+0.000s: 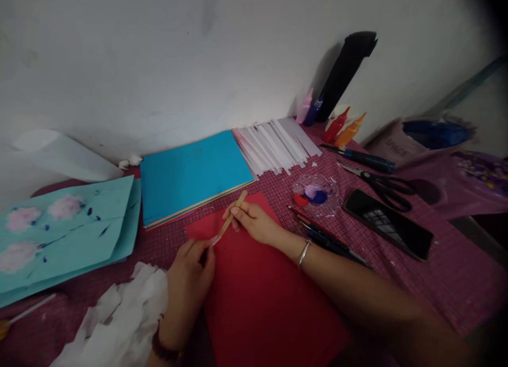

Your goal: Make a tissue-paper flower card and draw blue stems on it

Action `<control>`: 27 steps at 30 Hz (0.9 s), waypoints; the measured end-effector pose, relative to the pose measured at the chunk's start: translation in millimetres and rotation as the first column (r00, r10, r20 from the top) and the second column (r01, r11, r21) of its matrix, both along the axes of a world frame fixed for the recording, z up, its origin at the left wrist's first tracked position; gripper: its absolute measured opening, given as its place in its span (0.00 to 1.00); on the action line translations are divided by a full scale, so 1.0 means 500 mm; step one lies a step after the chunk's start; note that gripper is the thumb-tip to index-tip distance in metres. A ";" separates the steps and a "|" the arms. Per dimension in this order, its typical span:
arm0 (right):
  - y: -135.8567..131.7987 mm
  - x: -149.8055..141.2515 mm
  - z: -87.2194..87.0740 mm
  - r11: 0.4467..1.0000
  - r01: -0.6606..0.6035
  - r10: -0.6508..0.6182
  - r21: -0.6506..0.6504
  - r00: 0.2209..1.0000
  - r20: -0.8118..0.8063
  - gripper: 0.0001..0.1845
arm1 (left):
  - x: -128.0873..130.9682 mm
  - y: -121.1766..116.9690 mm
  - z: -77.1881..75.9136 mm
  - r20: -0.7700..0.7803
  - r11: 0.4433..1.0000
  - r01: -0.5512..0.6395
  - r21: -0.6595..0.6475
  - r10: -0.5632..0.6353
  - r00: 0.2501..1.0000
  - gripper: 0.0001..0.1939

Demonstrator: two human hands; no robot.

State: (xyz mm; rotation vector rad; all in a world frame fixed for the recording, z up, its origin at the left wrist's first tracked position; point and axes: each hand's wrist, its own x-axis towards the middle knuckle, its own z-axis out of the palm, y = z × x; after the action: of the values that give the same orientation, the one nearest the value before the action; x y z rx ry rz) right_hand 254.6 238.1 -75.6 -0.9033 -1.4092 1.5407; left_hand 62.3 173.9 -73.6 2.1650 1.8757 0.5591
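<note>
My right hand [256, 221] pinches a wooden craft stick [230, 216] near its upper part, and the stick slants down to the left. At its lower end is a thin white strip [215, 240], which looks like paper. The fingertips of my left hand [192, 269] are closed on that strip, touching or nearly touching the stick. Both hands are above a red paper sheet [270, 303] lying on the table. Beside my left wrist lies a heap of crumpled white tissue [127, 314].
Left lies a teal card [99, 219] with painted flowers. Behind are blue sheets [194, 171] and white paper strips [273, 145]. To the right are a paint palette [331, 203], brushes [329, 237], a phone [389, 224], scissors [381, 184], a cutter [365, 158] and paint bottles [337, 126].
</note>
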 end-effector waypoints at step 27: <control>0.003 -0.003 0.005 0.998 0.058 -0.059 -0.022 0.998 -0.027 0.13 | 0.000 0.001 0.008 0.070 0.999 0.000 -0.044 0.003 0.998 0.08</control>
State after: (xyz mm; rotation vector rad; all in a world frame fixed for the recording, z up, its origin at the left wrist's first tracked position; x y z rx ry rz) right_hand 253.2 239.8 -73.2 -0.9247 -1.3378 1.5215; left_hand 62.5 174.2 -69.4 2.0887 1.8363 0.5817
